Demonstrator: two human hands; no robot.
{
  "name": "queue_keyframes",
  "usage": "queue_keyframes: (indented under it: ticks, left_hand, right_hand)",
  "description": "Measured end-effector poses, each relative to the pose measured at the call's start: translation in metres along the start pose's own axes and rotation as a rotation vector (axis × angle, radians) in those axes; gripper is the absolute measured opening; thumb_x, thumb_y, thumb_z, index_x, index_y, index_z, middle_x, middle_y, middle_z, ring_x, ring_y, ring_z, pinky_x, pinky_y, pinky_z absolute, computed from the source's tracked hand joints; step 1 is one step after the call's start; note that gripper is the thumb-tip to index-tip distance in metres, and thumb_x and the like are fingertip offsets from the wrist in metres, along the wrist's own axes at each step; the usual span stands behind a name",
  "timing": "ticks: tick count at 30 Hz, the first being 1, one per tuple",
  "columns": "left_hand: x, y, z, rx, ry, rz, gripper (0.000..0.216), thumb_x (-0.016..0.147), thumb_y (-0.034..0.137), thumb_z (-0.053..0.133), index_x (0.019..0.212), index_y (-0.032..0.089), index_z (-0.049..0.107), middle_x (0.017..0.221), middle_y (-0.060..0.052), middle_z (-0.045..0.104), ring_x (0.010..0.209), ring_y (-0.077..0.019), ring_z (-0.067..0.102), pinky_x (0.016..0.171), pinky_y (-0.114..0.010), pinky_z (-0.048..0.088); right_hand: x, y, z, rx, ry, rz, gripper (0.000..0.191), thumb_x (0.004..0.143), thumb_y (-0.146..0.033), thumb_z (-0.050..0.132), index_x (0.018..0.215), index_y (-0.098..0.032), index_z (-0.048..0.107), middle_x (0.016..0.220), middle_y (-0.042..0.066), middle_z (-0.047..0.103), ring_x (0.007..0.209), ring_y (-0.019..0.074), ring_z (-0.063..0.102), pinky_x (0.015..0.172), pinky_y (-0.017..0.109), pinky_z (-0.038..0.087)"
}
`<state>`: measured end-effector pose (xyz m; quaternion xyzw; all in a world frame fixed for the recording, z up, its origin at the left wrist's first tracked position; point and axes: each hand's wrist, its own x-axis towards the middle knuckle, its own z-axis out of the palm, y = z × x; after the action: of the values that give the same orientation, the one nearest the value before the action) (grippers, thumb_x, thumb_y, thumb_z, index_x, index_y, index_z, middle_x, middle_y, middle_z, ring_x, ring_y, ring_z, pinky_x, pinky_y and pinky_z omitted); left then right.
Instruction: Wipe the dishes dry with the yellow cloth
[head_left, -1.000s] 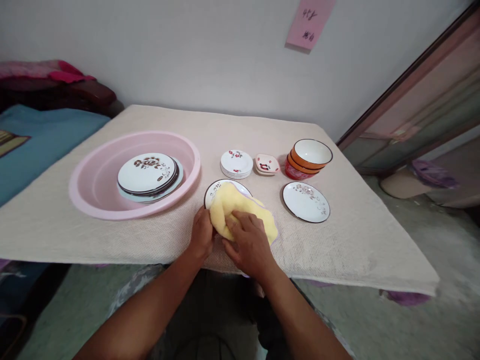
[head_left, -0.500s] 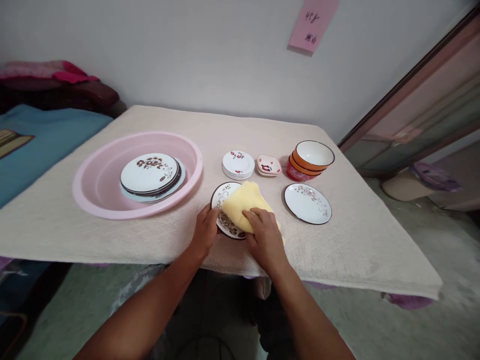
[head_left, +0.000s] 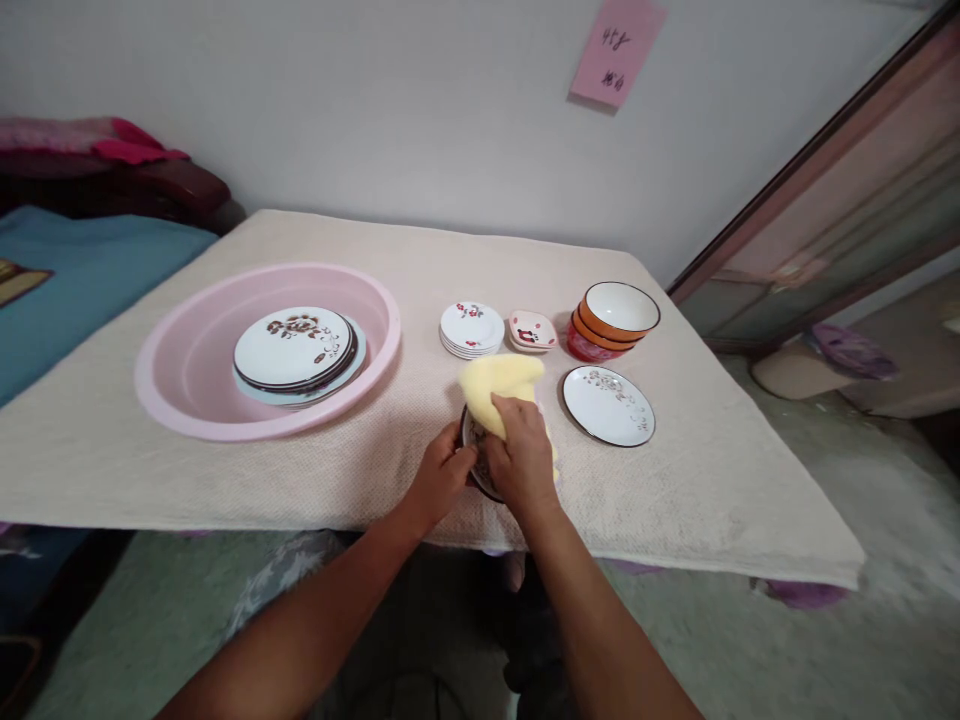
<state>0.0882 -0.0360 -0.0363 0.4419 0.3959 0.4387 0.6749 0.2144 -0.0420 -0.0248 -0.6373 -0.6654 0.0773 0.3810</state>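
Note:
My left hand (head_left: 442, 478) grips the near-left rim of a small patterned plate (head_left: 474, 440), which is tilted up off the cloth-covered table (head_left: 525, 260). My right hand (head_left: 520, 455) is closed on a yellow cloth (head_left: 501, 385) pressed against the plate's face, and the cloth hides most of the plate. Both hands are near the table's front edge.
A pink basin (head_left: 195, 385) at the left holds a stack of patterned plates (head_left: 296, 347). Behind the hands are a stack of small saucers (head_left: 472, 328), a small square dish (head_left: 533, 331) and stacked orange bowls (head_left: 616, 317). One white plate (head_left: 608, 405) lies to the right.
The plate has been lifted from lying flat and tilted up between my hands, moving slightly right. The yellow cloth has bunched up over it under my right hand.

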Motion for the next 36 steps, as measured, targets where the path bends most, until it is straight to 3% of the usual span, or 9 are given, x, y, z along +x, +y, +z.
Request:
queue_keyframes:
  ticks: [6, 9, 14, 17, 21, 29, 32, 36]
  left_hand:
    - [0.001, 0.009, -0.007, -0.252, 0.072, -0.125, 0.027, 0.061, 0.015, 0.065, 0.088, 0.014, 0.062, 0.076, -0.002, 0.064, 0.066, -0.0162, 0.059, 0.057, -0.029, 0.050]
    - [0.003, 0.015, -0.010, -0.308, 0.138, -0.111, 0.032, 0.056, 0.014, 0.068, 0.087, 0.013, 0.063, 0.077, -0.002, 0.065, 0.068, -0.0169, 0.061, 0.057, -0.027, 0.050]
    - [0.009, 0.017, -0.016, -0.317, 0.187, -0.054, 0.033, 0.061, 0.014, 0.060, 0.093, 0.012, 0.064, 0.076, -0.003, 0.066, 0.066, -0.0154, 0.061, 0.057, -0.025, 0.048]
    - [0.011, 0.019, -0.017, -0.306, 0.204, -0.049, 0.039, 0.059, 0.011, 0.055, 0.098, 0.013, 0.062, 0.081, -0.004, 0.067, 0.065, -0.0154, 0.060, 0.053, -0.023, 0.046]
    - [0.010, 0.022, -0.013, -0.330, 0.152, -0.058, 0.042, 0.060, 0.012, 0.053, 0.102, 0.014, 0.060, 0.092, -0.006, 0.067, 0.073, -0.0183, 0.062, 0.058, -0.028, 0.051]
    - [0.004, 0.017, -0.006, -0.291, 0.104, -0.111, 0.045, 0.060, 0.013, 0.053, 0.105, 0.015, 0.058, 0.094, -0.007, 0.067, 0.079, -0.0207, 0.063, 0.065, -0.034, 0.054]
    - [0.002, 0.014, -0.005, -0.255, 0.063, -0.119, 0.045, 0.061, 0.012, 0.054, 0.105, 0.016, 0.059, 0.097, -0.007, 0.066, 0.079, -0.0205, 0.062, 0.063, -0.032, 0.054]
    - [0.001, 0.009, -0.006, -0.245, 0.038, -0.140, 0.039, 0.063, 0.013, 0.054, 0.102, 0.016, 0.059, 0.092, -0.006, 0.064, 0.076, -0.0188, 0.060, 0.060, -0.030, 0.053]
  right_hand:
    - [-0.006, -0.015, -0.007, 0.118, -0.196, -0.189, 0.044, 0.074, -0.007, 0.048, 0.115, -0.020, 0.057, 0.115, 0.008, 0.053, 0.106, 0.0234, 0.046, 0.093, 0.038, 0.040]
    - [-0.009, -0.016, -0.014, 0.126, -0.256, -0.202, 0.038, 0.072, -0.006, 0.048, 0.106, -0.019, 0.060, 0.112, 0.008, 0.054, 0.104, 0.0230, 0.047, 0.090, 0.037, 0.040]
    - [-0.013, -0.009, -0.022, 0.008, -0.329, -0.189, 0.034, 0.064, -0.002, 0.046, 0.091, -0.018, 0.061, 0.100, 0.008, 0.055, 0.094, 0.0226, 0.047, 0.081, 0.036, 0.041]
    - [-0.014, 0.002, -0.023, -0.059, -0.286, -0.164, 0.036, 0.063, 0.000, 0.045, 0.089, -0.018, 0.062, 0.099, 0.007, 0.056, 0.094, 0.0227, 0.046, 0.080, 0.035, 0.041]
    - [-0.014, 0.015, -0.022, -0.136, -0.119, -0.071, 0.034, 0.066, -0.001, 0.045, 0.089, -0.017, 0.063, 0.096, 0.009, 0.056, 0.093, 0.0232, 0.045, 0.081, 0.036, 0.041]
    - [-0.009, 0.023, -0.019, -0.113, 0.041, 0.062, 0.040, 0.072, -0.007, 0.046, 0.108, -0.016, 0.061, 0.101, 0.009, 0.055, 0.098, 0.0234, 0.048, 0.090, 0.038, 0.041]
    - [-0.005, 0.022, -0.017, -0.122, 0.032, 0.126, 0.042, 0.073, -0.009, 0.046, 0.113, -0.014, 0.059, 0.101, 0.011, 0.055, 0.099, 0.0248, 0.048, 0.091, 0.040, 0.041]
    - [-0.008, 0.009, -0.010, -0.124, -0.094, 0.109, 0.046, 0.075, -0.011, 0.046, 0.119, -0.016, 0.056, 0.102, 0.011, 0.054, 0.100, 0.0258, 0.047, 0.089, 0.040, 0.042]
